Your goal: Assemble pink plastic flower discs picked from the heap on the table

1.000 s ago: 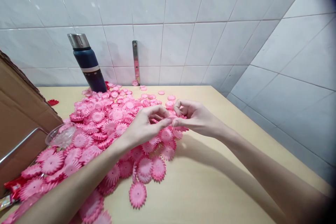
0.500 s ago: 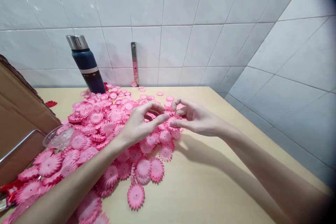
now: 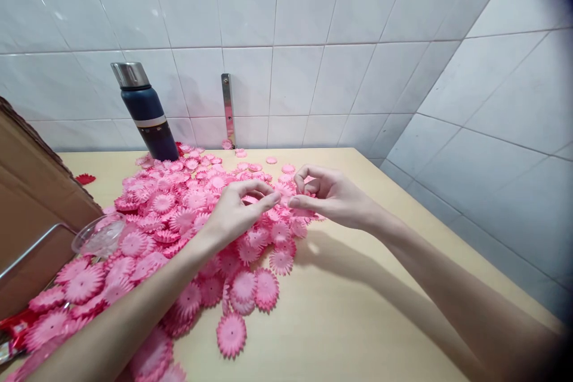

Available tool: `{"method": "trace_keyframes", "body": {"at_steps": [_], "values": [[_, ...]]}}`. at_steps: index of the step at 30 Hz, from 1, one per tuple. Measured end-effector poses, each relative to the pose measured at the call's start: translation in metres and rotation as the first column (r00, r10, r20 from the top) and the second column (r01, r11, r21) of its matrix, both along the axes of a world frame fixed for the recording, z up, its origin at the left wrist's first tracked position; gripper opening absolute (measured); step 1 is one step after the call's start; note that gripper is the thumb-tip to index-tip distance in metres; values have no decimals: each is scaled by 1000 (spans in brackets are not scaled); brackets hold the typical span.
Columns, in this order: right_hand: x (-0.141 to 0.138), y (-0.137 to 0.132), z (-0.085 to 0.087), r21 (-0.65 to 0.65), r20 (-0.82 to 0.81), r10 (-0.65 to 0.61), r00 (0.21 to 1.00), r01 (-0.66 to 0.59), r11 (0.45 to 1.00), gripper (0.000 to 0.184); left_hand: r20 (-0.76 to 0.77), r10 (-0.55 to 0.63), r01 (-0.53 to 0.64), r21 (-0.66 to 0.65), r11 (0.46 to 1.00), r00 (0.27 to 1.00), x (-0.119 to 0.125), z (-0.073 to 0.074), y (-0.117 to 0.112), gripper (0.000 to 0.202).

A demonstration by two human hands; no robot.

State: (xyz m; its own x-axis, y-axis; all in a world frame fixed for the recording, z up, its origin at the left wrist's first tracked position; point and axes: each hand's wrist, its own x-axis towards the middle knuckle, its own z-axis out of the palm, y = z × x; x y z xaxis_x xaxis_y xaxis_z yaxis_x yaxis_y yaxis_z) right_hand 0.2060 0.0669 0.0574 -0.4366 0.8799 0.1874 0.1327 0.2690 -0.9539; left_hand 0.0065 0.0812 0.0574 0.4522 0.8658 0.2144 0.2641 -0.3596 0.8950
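A big heap of pink paper flowers covers the left half of the pale wooden table. My left hand hovers over the heap's right edge, thumb and forefinger curled in a pinch on a pink flower. My right hand is just to its right, fingers curled, pinching a pink flower at the fingertips. The two hands' fingertips are a few centimetres apart. What lies inside the right palm is hidden.
A dark blue flask with a steel cap stands at the back by the tiled wall. A cardboard box is at the left, with a clear plastic cup lying beside it. A red wrapper lies at the lower left.
The hands, touching at the fingertips a second ago, have drawn slightly apart. The view has shifted a little, and the heap has not changed.
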Motion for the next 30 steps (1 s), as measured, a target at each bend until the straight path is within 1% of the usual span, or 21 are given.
{"method": "trace_keyframes", "body": {"at_steps": [2, 5, 8, 10, 14, 17, 19, 21, 24, 27, 28, 29, 30], "values": [[5, 0, 3, -28, 22, 39, 999, -39, 999, 35, -37, 72, -70, 45, 996, 997, -3, -1, 4, 25], [12, 1, 7, -50, 125, 86, 988, -81, 995, 31, -113, 180, -173, 72, 982, 977, -7, -2, 9, 25], [17, 3, 8, -6, 225, 90, 970, -91, 996, 24, -180, 205, -196, 64, 978, 962, -8, -1, 11, 32], [18, 4, 7, 24, 237, 81, 968, -89, 996, 21, -156, 168, -157, 79, 984, 973, -7, -1, 9, 36], [16, 2, 6, 31, 229, 47, 972, -55, 998, 28, -31, -29, 31, 66, 997, 999, 1, 1, -1, 30], [9, -3, 8, 53, 214, 63, 975, -76, 996, 28, 23, -110, 109, 53, 993, 994, 6, 2, -8, 26], [4, -7, 9, 107, 187, 45, 981, -66, 992, 25, 56, -133, 131, 41, 991, 990, 7, 3, -9, 25], [0, -11, 8, 148, 130, 8, 991, -27, 989, 24, 62, -153, 151, 25, 988, 986, 7, 4, -10, 24], [-5, -18, 6, 155, 61, -28, 998, 18, 988, 28, -33, -191, 192, 52, 980, 981, 8, 6, -12, 22], [-6, -25, 6, 141, 27, -38, 999, 34, 989, 31, 5, -228, 227, 21, 974, 974, 10, 8, -13, 18], [-4, -27, 6, 140, 0, -49, 999, 49, 989, 32, 26, -222, 222, 5, 975, 975, 10, 9, -13, 18], [-2, -29, 7, 143, -33, -71, 997, 75, 987, 32, 38, -192, 193, -7, 981, 981, 9, 10, -12, 19], [1, -31, 6, 149, -68, -101, 993, 110, 983, 32, 38, -139, 139, -6, 990, 990, 7, 11, -10, 20]]}}
